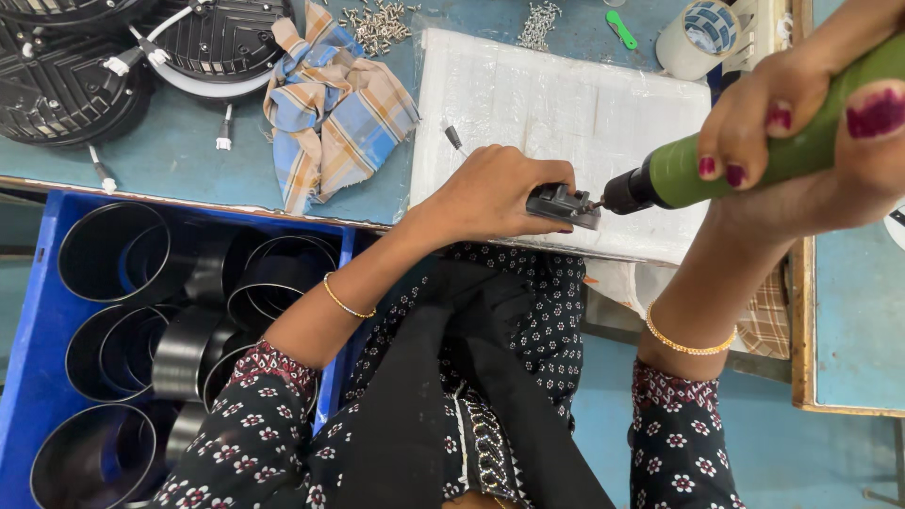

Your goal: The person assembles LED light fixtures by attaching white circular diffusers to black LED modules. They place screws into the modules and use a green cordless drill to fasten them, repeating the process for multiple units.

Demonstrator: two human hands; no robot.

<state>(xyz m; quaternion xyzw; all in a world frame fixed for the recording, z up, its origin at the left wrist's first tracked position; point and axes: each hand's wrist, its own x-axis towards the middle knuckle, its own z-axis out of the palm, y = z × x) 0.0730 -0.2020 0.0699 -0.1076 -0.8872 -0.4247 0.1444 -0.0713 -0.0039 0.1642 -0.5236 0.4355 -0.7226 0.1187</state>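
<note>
**At the bench edge: a green driver meets a small black part**

At the near edge of the white wrapped slab, the left hand lies palm down with its fingers curled around a small black part, pinning it against the plastic. The part sits just at the slab's front rim, and its open end faces right.

The right hand is wrapped round the green electric screwdriver, thumb and fingers pressed together on the barrel. The tool's long axis runs from upper right down to lower left, nearly level with the bench; its dark nose and bit point left and slightly down, and the tip touches the black part's right side.

Well apart on the blue tabletop lie a checked cloth, loose screws, a roll of tape and black round housings with white-tipped leads. Below the table's left edge stands a blue crate holding black metal rings.
</note>
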